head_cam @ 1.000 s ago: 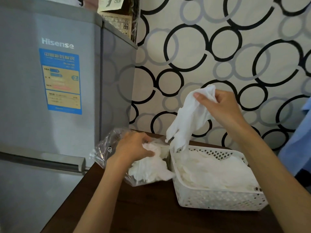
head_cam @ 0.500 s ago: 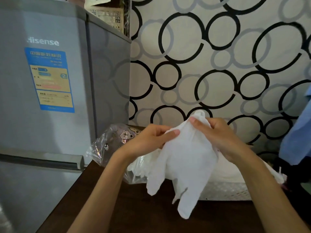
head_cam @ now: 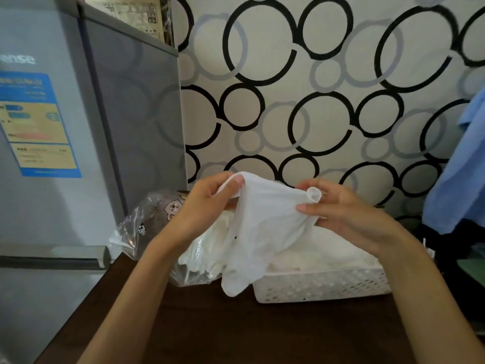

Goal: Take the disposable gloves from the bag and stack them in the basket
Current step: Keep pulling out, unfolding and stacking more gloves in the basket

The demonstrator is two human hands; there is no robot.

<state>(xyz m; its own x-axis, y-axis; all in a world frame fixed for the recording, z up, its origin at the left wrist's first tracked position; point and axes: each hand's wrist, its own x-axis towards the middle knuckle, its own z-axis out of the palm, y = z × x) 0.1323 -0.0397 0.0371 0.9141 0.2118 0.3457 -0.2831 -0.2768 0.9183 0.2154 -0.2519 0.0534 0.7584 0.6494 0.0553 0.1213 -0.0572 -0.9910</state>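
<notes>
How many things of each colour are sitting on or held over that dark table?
White: 3, namely the thin white disposable glove held by both hands, the white perforated plastic basket, and the heap of white gloves in it.
Clear: 1, the clear printed plastic bag, with more white gloves inside.
Total: 4

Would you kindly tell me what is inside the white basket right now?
The white basket holds a pile of white disposable gloves. Its left part is hidden behind the glove that both hands hold up, so the count and what lies beneath cannot be seen.
</notes>
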